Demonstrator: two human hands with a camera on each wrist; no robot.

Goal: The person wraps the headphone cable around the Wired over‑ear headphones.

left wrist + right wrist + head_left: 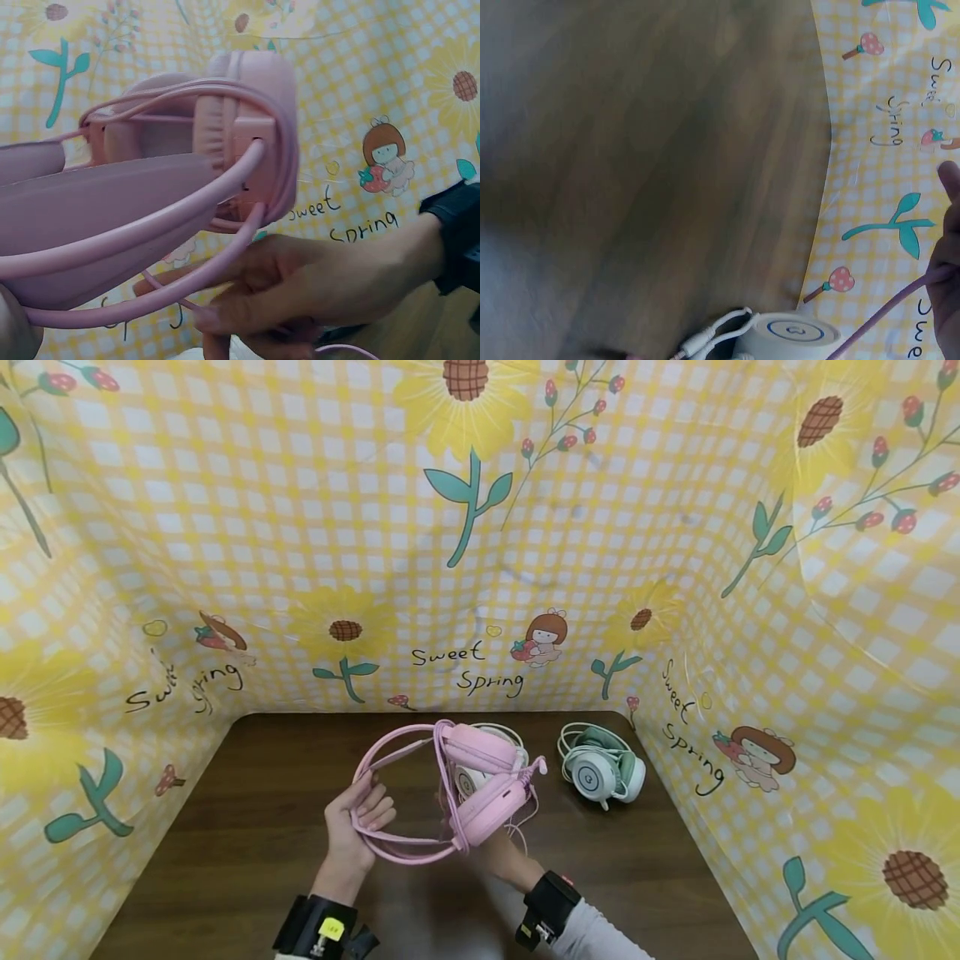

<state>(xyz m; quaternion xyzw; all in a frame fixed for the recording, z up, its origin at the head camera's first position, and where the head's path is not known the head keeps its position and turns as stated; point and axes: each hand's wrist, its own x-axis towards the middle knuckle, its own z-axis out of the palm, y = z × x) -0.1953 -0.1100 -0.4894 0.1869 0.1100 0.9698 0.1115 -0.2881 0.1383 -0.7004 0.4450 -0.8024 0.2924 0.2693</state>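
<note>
The sunflower backdrop (225, 527) with "Sweet Spring" printed on it wrapped round three sides, well beyond both hands. Under them sat the dark wooden desk (247, 827).

The pink headset (450, 785) was held up off the desk between the two hands. The left hand (352, 827) had its grip curled round the pink headband loop, fingers hooked over the thin bands. The right hand (498, 852) sat mostly hidden under the pink ear cups; in the left wrist view its fingers (247, 307) were pinched together on the thin pink band near the cup, so that grip was clamped on the headset too.

Off past the right hand, near the backdrop, a mint-and-white headset (603, 768) lay flat on the desk with its cable bunched beside it. Another white ear cup (471, 777) showed just behind the pink ones; I couldn't tell what it belonged to.

Both wrists had black strap-on cameras, the left one (318, 927) with a yellow sticker.
</note>
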